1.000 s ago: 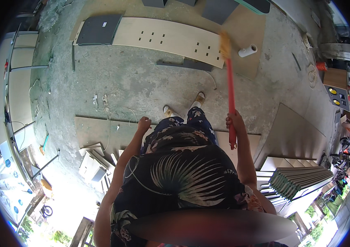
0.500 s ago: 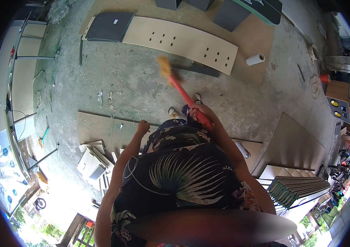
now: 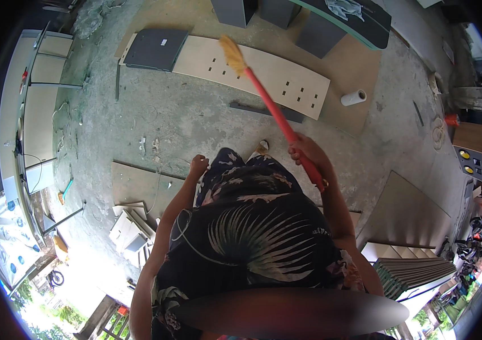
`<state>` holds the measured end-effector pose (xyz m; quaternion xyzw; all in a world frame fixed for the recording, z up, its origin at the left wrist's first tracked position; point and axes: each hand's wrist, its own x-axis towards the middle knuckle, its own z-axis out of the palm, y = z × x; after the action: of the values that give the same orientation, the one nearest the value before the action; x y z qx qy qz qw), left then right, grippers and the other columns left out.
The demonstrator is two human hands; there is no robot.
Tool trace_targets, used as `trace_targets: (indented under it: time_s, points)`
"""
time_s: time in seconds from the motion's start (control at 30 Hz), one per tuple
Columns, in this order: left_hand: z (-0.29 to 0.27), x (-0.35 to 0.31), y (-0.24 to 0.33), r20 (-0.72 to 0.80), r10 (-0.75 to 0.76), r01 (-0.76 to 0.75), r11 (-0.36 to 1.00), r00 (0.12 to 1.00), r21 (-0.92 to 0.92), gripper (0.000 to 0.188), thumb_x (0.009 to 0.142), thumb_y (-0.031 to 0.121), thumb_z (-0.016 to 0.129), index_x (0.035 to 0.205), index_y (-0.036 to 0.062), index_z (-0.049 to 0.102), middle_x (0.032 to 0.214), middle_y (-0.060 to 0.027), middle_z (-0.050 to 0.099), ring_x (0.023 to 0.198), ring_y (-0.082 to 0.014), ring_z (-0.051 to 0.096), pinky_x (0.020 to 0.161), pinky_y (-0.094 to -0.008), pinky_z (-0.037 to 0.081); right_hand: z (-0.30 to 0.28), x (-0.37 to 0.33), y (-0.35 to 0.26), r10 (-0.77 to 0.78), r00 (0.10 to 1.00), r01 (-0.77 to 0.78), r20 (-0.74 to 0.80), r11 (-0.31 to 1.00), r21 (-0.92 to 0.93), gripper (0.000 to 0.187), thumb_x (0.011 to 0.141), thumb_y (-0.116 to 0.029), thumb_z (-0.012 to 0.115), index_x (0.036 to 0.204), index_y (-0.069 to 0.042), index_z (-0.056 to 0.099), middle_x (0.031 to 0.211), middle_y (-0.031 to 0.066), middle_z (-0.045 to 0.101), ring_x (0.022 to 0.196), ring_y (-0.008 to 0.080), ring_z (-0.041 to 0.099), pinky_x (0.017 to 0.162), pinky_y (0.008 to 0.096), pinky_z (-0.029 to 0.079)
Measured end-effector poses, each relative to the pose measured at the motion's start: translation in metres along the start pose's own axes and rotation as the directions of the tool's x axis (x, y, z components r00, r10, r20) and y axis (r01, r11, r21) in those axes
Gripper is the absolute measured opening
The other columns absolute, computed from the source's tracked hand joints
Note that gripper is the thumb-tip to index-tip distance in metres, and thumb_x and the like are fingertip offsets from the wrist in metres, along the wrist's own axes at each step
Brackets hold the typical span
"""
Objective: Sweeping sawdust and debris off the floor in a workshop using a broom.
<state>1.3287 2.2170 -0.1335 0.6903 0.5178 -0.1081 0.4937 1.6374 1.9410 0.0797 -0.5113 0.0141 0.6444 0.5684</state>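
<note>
A broom with a red handle [image 3: 273, 109] and yellow straw bristles [image 3: 233, 55] slants forward and left from my right hand [image 3: 310, 154]. That hand is closed around the handle near its end, to the right of my legs. In this view the bristles overlap the long beige panel [image 3: 263, 73]; whether they touch it I cannot tell. My left hand [image 3: 198, 165] hangs beside my left thigh, its fingers curled in and nothing showing in them.
A dark grey panel [image 3: 153, 50] lies at the beige panel's left end. A dark strip [image 3: 266, 111] lies on the concrete floor nearer me. At right are a white roll [image 3: 353, 98] and a brown board [image 3: 405, 209]. Scrap boards [image 3: 130, 229] are piled at lower left.
The broom has swung up and forward, its bristles moving from the floor by the dark strip to over the beige panel. My right hand has shifted right. One foot has moved.
</note>
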Motion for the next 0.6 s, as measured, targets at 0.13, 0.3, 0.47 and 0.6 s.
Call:
trace_targets:
  time_s: [0.13,0.3,0.47,0.6]
  points:
    - [0.008,0.028,-0.016,-0.082,0.142,-0.100,0.917,0.986,0.387,0.034,0.069,0.029,0.057,0.087,0.0003,0.060,0.076,-0.0138,0.062,0.074,-0.0224,0.061,0.066,-0.0327,0.048,-0.022,-0.020,-0.010,-0.062,0.986,0.054,-0.154,0.997,-0.057,0.031,0.077,-0.012,0.049,0.107,-0.006,0.041,0.065,0.0024,0.046,0.046,0.0067,0.043,0.039,0.0208,0.038]
    - [0.000,0.059,-0.019,0.066,0.021,-0.044,0.924,0.998,0.379,0.039,0.058,0.035,0.063,0.081,0.0029,0.062,0.085,-0.0163,0.061,0.085,-0.0293,0.057,0.075,-0.0368,0.044,-0.035,-0.046,-0.001,-0.075,0.956,0.066,-0.285,0.997,-0.044,0.032,0.077,-0.012,0.050,0.107,-0.006,0.040,0.065,0.0022,0.045,0.046,0.0066,0.043,0.039,0.0208,0.038]
    - [0.008,0.075,0.022,0.096,0.104,-0.136,0.888,0.990,0.439,0.037,0.060,0.033,0.064,0.083,0.0030,0.061,0.086,-0.0154,0.061,0.085,-0.0291,0.057,0.075,-0.0366,0.043,-0.036,-0.062,0.019,-0.123,0.936,0.140,-0.330,0.990,0.030,0.033,0.076,-0.011,0.049,0.108,-0.006,0.040,0.065,0.0010,0.045,0.047,0.0055,0.043,0.041,0.0201,0.038]
    - [0.022,0.083,0.040,0.168,0.195,-0.249,0.870,0.966,0.425,0.035,0.063,0.030,0.063,0.084,0.0026,0.060,0.086,-0.0157,0.061,0.085,-0.0296,0.057,0.075,-0.0370,0.043,-0.027,-0.074,0.028,-0.100,0.934,0.139,-0.344,0.986,0.089,0.034,0.076,-0.011,0.049,0.109,-0.006,0.040,0.065,0.0004,0.045,0.047,0.0047,0.043,0.041,0.0198,0.038]
